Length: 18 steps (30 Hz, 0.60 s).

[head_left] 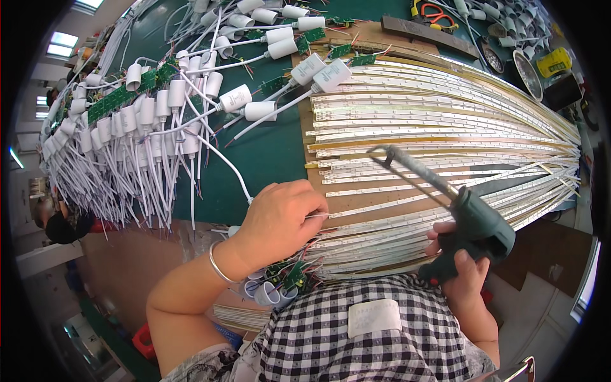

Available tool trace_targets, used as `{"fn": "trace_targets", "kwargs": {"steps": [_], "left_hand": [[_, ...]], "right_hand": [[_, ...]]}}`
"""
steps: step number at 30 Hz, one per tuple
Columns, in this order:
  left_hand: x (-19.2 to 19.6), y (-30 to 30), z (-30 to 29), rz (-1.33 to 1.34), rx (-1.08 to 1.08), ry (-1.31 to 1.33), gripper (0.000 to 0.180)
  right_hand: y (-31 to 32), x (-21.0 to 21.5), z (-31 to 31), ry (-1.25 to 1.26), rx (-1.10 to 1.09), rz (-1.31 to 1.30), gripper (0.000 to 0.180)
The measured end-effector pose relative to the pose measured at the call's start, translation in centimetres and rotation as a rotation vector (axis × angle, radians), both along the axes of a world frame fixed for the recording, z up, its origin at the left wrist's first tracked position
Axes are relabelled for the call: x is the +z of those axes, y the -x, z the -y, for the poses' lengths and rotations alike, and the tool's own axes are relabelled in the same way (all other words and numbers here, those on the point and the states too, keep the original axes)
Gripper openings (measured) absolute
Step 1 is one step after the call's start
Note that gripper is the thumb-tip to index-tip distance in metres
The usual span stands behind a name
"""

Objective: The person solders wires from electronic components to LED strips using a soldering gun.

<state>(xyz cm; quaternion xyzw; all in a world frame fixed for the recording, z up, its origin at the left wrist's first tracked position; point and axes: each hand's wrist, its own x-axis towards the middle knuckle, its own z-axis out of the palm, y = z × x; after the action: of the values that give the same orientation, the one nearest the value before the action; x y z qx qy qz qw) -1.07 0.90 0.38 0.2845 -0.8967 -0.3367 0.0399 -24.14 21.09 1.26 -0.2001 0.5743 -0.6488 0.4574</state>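
Note:
My left hand point(280, 213) is pinched closed on a thin wire point(323, 215), right at the left end of one LED strip point(369, 207). A white cable point(232, 167) leads down to this hand from above. In my right hand point(468, 274) is a dark green pistol-shaped soldering gun point(484, 223), gripped by its handle. Its long metal barrel points up and left, with the tip above the strips and apart from the wire. Many LED strips point(407, 118) fan across a brown board point(356, 198). Below my left hand, wired green circuit boards point(294, 275) gather at my lap.
White cylindrical lamp holders point(235, 99) with cables and circuit boards crowd the left of the green table point(270, 143). A dark metal bar point(429, 36), orange-handled scissors point(436, 14), a round metal dish point(527, 75) and a yellow container point(554, 62) lie at the back right.

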Motion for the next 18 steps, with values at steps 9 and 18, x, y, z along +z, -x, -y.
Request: {"fn": "trace_targets", "kwargs": {"steps": [9,18], "left_hand": [[-0.4,-0.4,-0.8,0.020,0.084,-0.008,0.004],[-0.4,0.4,-1.2,0.093,0.082,0.045,0.006]], "right_hand": [[1.0,-0.2,-2.8,-0.096,0.327,-0.069,0.055],[0.9,-0.3,-3.1,-0.187,0.508,-0.288,0.061]]}}
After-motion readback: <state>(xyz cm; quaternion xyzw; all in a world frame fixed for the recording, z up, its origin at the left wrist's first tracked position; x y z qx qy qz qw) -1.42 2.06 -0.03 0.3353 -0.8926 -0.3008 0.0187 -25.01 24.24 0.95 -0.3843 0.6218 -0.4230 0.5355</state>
